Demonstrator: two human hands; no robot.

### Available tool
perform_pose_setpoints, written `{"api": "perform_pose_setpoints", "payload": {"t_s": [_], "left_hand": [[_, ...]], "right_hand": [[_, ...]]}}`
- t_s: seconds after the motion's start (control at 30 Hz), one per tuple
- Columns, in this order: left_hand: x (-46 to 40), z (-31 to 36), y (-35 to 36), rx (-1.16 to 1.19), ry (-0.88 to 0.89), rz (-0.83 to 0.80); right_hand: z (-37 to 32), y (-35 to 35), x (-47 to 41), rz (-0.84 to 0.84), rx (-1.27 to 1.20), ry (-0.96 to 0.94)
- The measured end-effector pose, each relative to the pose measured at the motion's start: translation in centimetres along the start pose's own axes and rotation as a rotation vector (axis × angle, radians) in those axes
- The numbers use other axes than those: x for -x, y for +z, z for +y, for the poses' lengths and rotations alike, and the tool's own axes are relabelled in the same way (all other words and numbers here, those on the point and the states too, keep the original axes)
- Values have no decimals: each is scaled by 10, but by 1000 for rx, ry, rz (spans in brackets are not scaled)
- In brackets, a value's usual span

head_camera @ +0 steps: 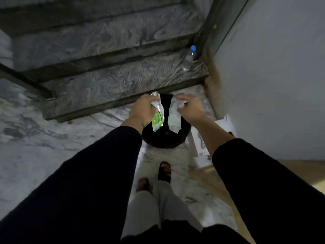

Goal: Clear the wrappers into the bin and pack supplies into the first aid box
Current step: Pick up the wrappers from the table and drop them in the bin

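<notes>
A round black bin (182, 134) stands on the marble floor at the foot of the stairs. Both my arms reach out over it. My left hand (143, 109) is shut on a green and white wrapper (158, 117) that hangs down over the bin's opening. My right hand (190, 108) is shut on a clear whitish wrapper (174, 113), which also dangles over the bin. The inside of the bin is too dark to see. No first aid box is in view.
Marble steps (109, 81) rise just beyond the bin. A clear bottle with a blue cap (189, 58) stands on the lowest step by the wall. White paper or a flat box (202, 141) lies right of the bin. My sandalled feet (164, 171) are below.
</notes>
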State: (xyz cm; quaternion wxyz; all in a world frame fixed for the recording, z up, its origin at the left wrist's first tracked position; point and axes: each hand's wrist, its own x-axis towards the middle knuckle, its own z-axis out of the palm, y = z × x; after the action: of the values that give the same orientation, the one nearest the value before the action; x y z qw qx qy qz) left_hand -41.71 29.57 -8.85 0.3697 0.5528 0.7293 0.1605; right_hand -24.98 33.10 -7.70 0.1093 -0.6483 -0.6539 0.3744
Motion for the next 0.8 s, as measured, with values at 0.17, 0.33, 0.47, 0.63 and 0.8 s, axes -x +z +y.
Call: {"api": "perform_pose_setpoints", "payload": {"t_s": [0.17,0.33,0.47,0.63,0.8], "left_hand": [[-57,-40,52,11,-89,-41],[-92,-78,96,-22,-101,-175],[-100,-92,107,-70,-131,-303],[-102,-71,90,-131,-73,-314],[-96,-27,53,-232,62,-319]], "right_hand": [[40,54,-55,-27,-32,128],[75,99,-89,-139,-6,129],[94,112,-93,-273,50,225],[88,97,-88,-269,112,214],[61,55,-67,-213,206,181]]}}
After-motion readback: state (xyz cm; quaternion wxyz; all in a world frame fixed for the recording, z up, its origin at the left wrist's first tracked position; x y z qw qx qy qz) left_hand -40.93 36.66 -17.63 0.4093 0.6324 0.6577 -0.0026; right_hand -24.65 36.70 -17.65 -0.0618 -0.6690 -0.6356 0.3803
